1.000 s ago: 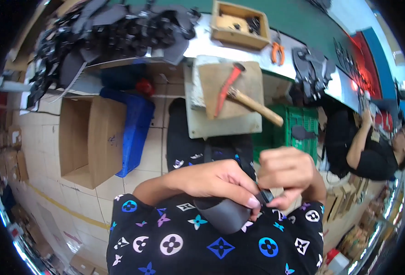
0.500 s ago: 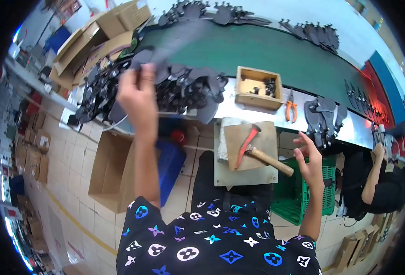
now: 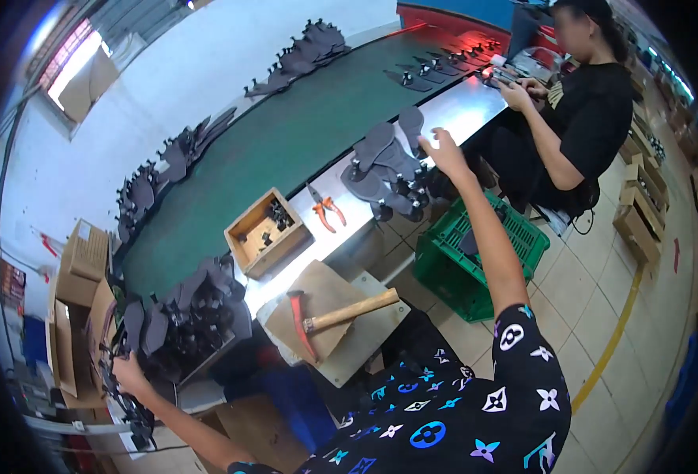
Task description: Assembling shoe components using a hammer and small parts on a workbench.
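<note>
My left hand (image 3: 131, 374) reaches to the left end of a heap of dark grey sole-shaped pieces (image 3: 199, 296) with black fittings. Its fingertips touch the dark pieces there and are partly hidden, so I cannot see whether it grips one. Off to the right, my right hand (image 3: 447, 156) is open, fingers apart, beside a smaller stack of the same pieces (image 3: 378, 150). In front of me a hammer (image 3: 349, 310) with a red head and wooden handle lies on a brown pad (image 3: 317, 284). Orange-handled pliers (image 3: 327, 208) rest on the metal table edge.
A wooden box (image 3: 264, 231) holds small black parts. Beyond runs a green belt (image 3: 286, 130) with more pieces along its far side. Below my right arm stands a green crate (image 3: 475, 261). A co-worker (image 3: 586, 110) sits at the right. Cardboard boxes (image 3: 80, 261) stand far left.
My view has turned to the right. My left hand, which held a motion-blurred grey piece above the heap, is now low at its left end. My right hand has moved out to the smaller stack.
</note>
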A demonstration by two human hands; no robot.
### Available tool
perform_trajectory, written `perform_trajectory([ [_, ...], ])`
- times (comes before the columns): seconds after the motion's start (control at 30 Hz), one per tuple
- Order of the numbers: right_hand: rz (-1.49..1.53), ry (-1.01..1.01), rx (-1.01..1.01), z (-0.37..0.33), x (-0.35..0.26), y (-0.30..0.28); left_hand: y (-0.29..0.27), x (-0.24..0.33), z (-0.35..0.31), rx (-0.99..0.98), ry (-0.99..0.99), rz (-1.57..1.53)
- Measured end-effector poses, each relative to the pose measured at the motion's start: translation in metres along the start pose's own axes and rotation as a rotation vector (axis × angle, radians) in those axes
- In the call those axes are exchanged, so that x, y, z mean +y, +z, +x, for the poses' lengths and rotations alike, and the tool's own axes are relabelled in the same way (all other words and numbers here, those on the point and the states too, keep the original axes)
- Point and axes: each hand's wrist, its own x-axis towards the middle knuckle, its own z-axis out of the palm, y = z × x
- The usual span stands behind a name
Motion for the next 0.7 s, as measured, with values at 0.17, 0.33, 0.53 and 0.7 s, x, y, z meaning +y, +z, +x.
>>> perform_trajectory([
  [0.17,-0.018,-0.136,-0.132,0.055,0.015,0.034,-0.053,0.058,-0.074,0.348,0.160,-0.028],
  [0.33,1.396,0.337,-0.283,-0.041,-0.236,0.035,-0.117,0.150,-0.201,0.301,0.592,-0.528],
  [0.53,1.444,0.156,-1.267,-0.211,-0.338,-0.043,-0.091,0.212,-0.282,0.071,0.814,-1.310],
  [0.7,-0.076,-0.850,-0.289,-0.274,-0.225,0.014,-0.109,0.171,-0.281,-0.294,0.439,-1.226],
])
